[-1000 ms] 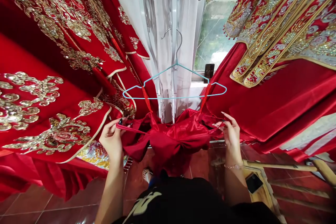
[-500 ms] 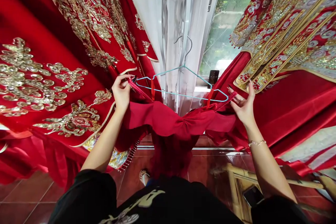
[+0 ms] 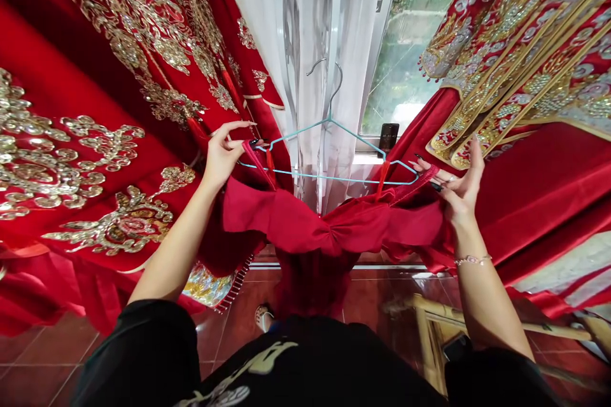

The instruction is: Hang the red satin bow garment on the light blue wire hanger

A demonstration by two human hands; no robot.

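- A big red robe [image 3: 81, 32] with shiny gold patterns hangs on your left.
- Another red robe [image 3: 539, 184] with gold trim hangs on your right.
- A red tile floor [image 3: 42, 356] lies down below you.
- A white curtain [image 3: 353, 76] hangs in the middle, between the robes, and a window [image 3: 420, 32] shows green leaves beside it.
- A wooden frame [image 3: 429, 324] stands low on your right.
- A red satin dress [image 3: 310, 229] is right in front of you, between the robes and in front of the curtain.
- A blue wire hanger [image 3: 329, 168] is just above the dress, and two thin red straps [image 3: 382, 179] go up to its arms.
- Your hands are far apart, and the dress stretches between them.
- Your left hand [image 3: 222, 156] pinches a strap at the left top of the dress.
- Your right hand [image 3: 458, 191] pinches the right top edge of the dress.
- A black phone [image 3: 389, 138] stands on the window sill.
- A thin bracelet [image 3: 472, 260] sits on your right wrist.
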